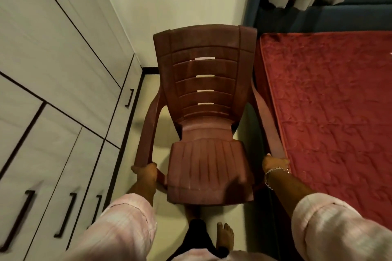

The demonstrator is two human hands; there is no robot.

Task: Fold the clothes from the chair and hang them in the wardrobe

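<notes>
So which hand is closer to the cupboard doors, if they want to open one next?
Probably the left hand. It grips the chair arm on the side where the wardrobe doors and handles stand. The right hand grips the other chair arm, beside the red mattress.

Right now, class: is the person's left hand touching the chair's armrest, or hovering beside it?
Touching. The head view shows the left hand with fingers curled round the front end of the chair's left armrest, no gap visible between them.
</notes>
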